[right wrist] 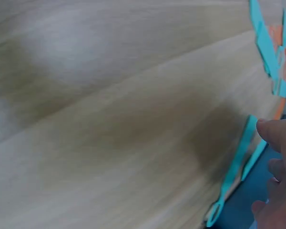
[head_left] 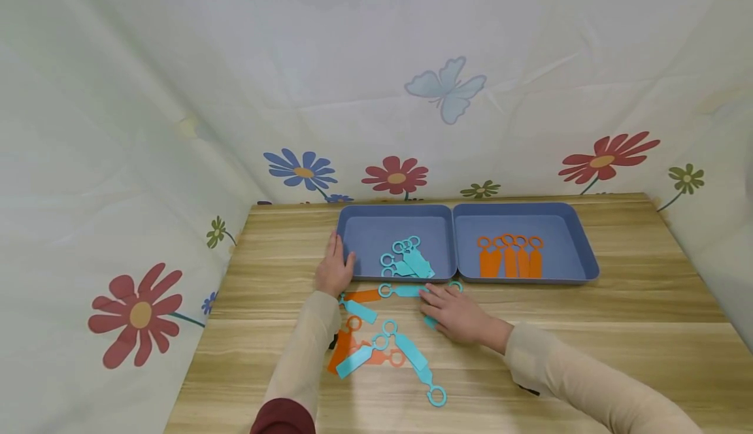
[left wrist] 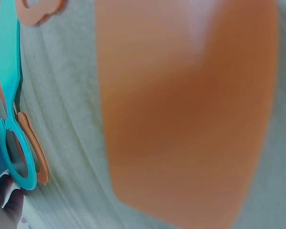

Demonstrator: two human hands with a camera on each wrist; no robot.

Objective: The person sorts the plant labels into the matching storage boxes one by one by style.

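At the front left corner of the left blue-grey tray [head_left: 365,225] is my left hand [head_left: 335,272], fingers extended along the outer wall and thumb over the corner. My right hand [head_left: 455,314] reaches over teal ring-ended tags just in front of the trays. Its fingertips touch the end of one teal tag [head_left: 406,291], and another teal tag [right wrist: 238,155] lies by the thumb in the right wrist view. The fingers partly cover these tags. Several teal tags [head_left: 416,262] lie in the left tray. Several orange tags [head_left: 510,263] stand in a row in the right tray [head_left: 565,225].
Loose teal tags [head_left: 412,352] and orange tags [head_left: 341,350] overlap on the wood-grain table [head_left: 253,355] between my forearms. One orange tag [left wrist: 186,119] fills much of the left wrist view. Behind the trays hangs a flower-printed cloth [head_left: 506,127].
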